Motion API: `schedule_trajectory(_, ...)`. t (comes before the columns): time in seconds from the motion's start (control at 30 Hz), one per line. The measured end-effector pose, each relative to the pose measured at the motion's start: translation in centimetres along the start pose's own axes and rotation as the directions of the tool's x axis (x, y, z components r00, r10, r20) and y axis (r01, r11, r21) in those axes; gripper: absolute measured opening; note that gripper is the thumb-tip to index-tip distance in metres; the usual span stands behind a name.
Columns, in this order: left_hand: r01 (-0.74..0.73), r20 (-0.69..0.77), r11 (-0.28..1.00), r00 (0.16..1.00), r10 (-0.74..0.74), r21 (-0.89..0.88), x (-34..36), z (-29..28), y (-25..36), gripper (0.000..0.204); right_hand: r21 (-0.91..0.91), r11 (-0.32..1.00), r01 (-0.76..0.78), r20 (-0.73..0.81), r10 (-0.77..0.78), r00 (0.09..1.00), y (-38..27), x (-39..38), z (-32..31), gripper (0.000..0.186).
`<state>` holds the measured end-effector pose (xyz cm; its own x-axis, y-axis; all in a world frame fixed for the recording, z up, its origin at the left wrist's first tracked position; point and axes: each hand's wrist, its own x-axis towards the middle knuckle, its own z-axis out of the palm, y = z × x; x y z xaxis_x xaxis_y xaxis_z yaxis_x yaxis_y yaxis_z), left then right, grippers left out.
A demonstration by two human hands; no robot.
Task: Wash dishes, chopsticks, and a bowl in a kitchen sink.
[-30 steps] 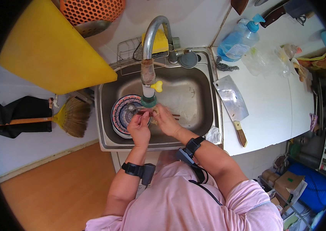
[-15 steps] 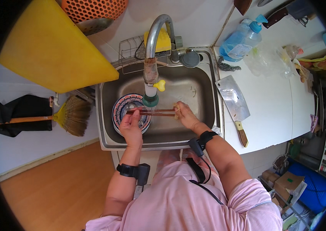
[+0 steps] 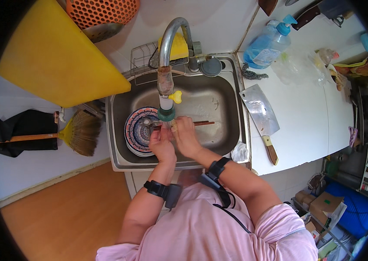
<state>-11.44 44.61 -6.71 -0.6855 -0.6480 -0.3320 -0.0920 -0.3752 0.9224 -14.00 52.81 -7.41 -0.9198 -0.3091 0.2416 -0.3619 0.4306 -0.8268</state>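
A blue dish-soap bottle [image 3: 265, 45] with a pale label and a blue pump stands at the far edge of the white table [image 3: 305, 113], just right of the steel sink [image 3: 119, 143]; crumpled clear plastic bags [image 3: 297, 65] lie beside it near the far right corner. A cleaver [image 3: 260, 117] with a wooden handle lies on the table along the sink's right rim. In the sink, under the curved tap [image 3: 166, 65], the person's two hands meet over the water. The left hand [image 3: 162, 143] is curled shut around the near ends of a pair of brown chopsticks [image 3: 201, 123], and the right hand [image 3: 185, 135], also closed, grips them just beside it; the far ends stick out to the right across the sink's middle. A patterned blue and red plate [image 3: 138, 130] lies in the left half of the sink, partly under the left hand. How the fingers wrap the sticks is hidden by the tap's nozzle and the hands themselves. A yellow cutting board [image 3: 49, 56] covers the far left, and an orange basket [image 3: 101, 11] is cut off at the top. Half a second ago the hands were spread apart along the sticks; now they are together.
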Motion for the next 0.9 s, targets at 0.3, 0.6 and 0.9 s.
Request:
schedule_trajectory(0.3,0.093,-0.001,0.995,0.996,-0.093,0.032,-0.1,-0.2,3.2,0.011,-0.113,0.993,-0.037,0.137,0.052,0.989,6.3,-2.5,-2.6,0.028)
schedule_trajectory(0.6,-0.086,0.4,0.971,0.916,-0.011,0.225,-1.1,-0.1,-1.0,0.031,0.232,0.97,-0.068,0.175,0.027,0.984,6.7,-3.1,-1.1,0.026)
schedule_trajectory(0.9,-0.404,0.583,0.512,0.771,-0.255,0.758,0.5,-2.4,-2.0,0.045,0.914,0.111,-0.39,0.213,0.686,0.696,6.0,-0.9,-1.8,0.01)
